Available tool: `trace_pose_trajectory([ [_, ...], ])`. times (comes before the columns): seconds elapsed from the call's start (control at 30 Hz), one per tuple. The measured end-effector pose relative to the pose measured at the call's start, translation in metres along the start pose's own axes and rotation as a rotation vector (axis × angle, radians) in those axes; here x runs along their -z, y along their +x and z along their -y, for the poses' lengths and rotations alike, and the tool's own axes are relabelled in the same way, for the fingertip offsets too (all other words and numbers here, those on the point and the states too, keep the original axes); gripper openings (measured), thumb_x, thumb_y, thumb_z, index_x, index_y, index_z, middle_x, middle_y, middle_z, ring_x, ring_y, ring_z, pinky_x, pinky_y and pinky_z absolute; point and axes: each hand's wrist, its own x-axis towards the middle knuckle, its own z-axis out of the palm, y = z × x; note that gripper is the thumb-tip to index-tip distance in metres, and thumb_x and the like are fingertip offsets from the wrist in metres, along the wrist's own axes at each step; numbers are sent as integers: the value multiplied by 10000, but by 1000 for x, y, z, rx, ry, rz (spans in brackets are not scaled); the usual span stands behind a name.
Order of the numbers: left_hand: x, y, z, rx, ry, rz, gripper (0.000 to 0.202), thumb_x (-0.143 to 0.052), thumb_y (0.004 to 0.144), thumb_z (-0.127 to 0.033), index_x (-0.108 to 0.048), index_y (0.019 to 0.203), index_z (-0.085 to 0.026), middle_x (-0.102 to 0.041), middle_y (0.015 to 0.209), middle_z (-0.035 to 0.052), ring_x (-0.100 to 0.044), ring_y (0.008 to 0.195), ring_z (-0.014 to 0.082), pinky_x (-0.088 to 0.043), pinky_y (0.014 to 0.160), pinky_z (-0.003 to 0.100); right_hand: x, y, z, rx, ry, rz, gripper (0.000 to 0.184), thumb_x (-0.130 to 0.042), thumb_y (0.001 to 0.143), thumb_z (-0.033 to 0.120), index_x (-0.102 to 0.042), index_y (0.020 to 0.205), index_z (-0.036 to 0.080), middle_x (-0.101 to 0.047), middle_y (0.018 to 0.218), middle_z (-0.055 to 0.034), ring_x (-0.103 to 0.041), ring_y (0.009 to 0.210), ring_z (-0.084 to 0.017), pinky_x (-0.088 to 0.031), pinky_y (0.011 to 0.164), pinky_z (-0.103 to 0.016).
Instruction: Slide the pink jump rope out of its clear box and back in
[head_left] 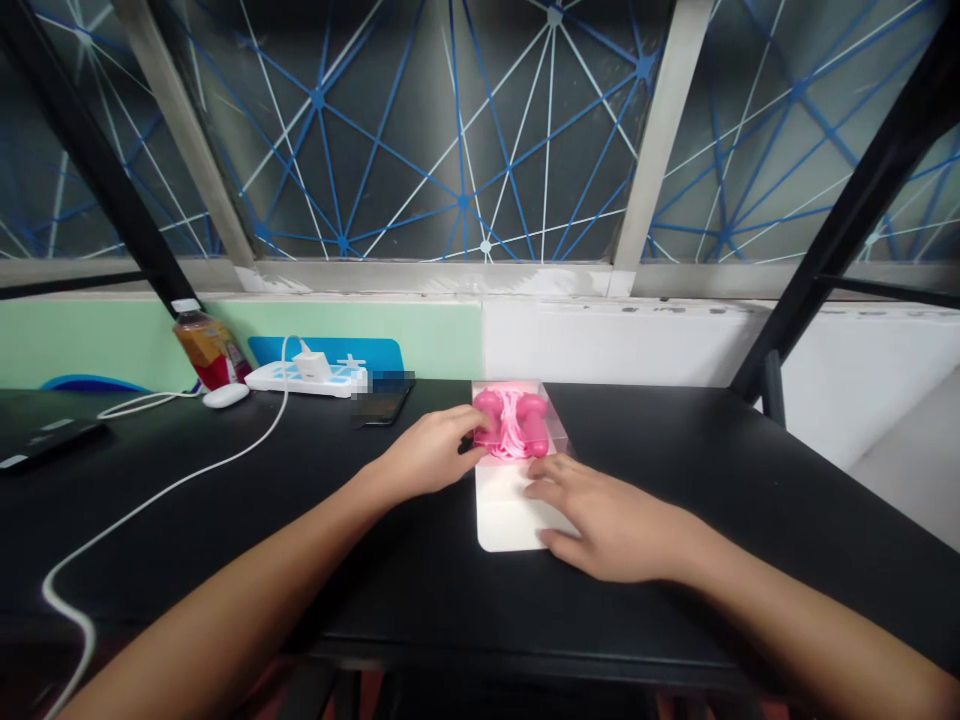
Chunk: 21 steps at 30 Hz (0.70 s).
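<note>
Left fingers [466, 432] press the clear plastic case [553, 425] holding a pink rubbery object [517, 425], grip unclear, while right fingers [546, 490] lie open, steadying the white tray [501, 515] on the surface [225, 560].

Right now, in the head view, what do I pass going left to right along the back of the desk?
Black laptop → white computer mouse → white power strip → dark smartphone → clear plastic box holding a pink object
</note>
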Motion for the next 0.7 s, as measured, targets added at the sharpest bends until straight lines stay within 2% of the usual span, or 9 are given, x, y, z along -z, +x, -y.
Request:
trace_pose_trajectory([
  [0.1, 1, -2, -2, 25, 15, 2, 195, -582, 875, -228, -604, 1069, -235, -632, 1048, 26, -617, 874, 170, -507, 750, 291, 2, 3, 1, 15, -17, 11, 392, -554, 873, 298, -605, 1239, 166, -611, 1222, -128, -586, 1085, -264, -469, 942, -420],
  [0.17, 2, -3, -3, 36, 19, 0, 212, -605, 858, -240, -590, 1069, -238, -602, 1157, 41, -621, 930, 188, -509, 795, 317, 4, 6, 1, 19, -25, -1, 311, -524, 892, 281, -633, 1172, 198, -655, 1113, -84, -621, 973, -231, -498, 864, -394],
  [0.27, 2, -4, -2, 21, -23, 3, 230, -615, 854, -248, -574, 1080, -236, -511, 1343, 71, -599, 1070, 221, -487, 910, 363, 7, 10, -5, -34, -43, -146, 247, -514, 892, 248, -635, 1105, 219, -661, 1058, -58, -612, 950, -218, -499, 830, -379],
  [0.37, 4, -3, 1, -7, -81, 40, 206, -586, 875, -219, -573, 1079, -232, -568, 1276, 66, -584, 1097, 218, -482, 920, 364, 9, 11, -15, -127, -109, -300, 378, -588, 836, 266, -569, 1209, 209, -619, 1100, -89, -563, 1024, -261, -493, 854, -420],
  [0.5, 7, -1, 1, -23, -117, 66, 202, -602, 852, -193, -581, 1050, -228, -610, 1191, 55, -593, 1058, 207, -493, 874, 345, 6, 8, -28, -179, -138, -270, 688, -684, 738, 301, -438, 1373, 199, -530, 1243, -130, -524, 1101, -305, -493, 891, -461],
  [0.57, 9, -2, 0, -38, -125, 70, 205, -614, 838, -189, -579, 1036, -226, -610, 1193, 59, -592, 1063, 210, -492, 868, 344, 3, 9, -30, -178, -132, -262, 687, -672, 762, 346, -427, 1391, 215, -495, 1295, -141, -524, 1114, -309, -502, 881, -467],
  [0.7, 11, -4, -3, -67, -147, 102, 215, -619, 829, -171, -570, 1029, -231, -602, 1212, 60, -589, 1064, 204, -488, 874, 341, -3, 14, -30, -169, -166, -292, 566, -626, 824, 385, -496, 1356, 242, -490, 1315, -150, -537, 1107, -316, -522, 821, -459],
])
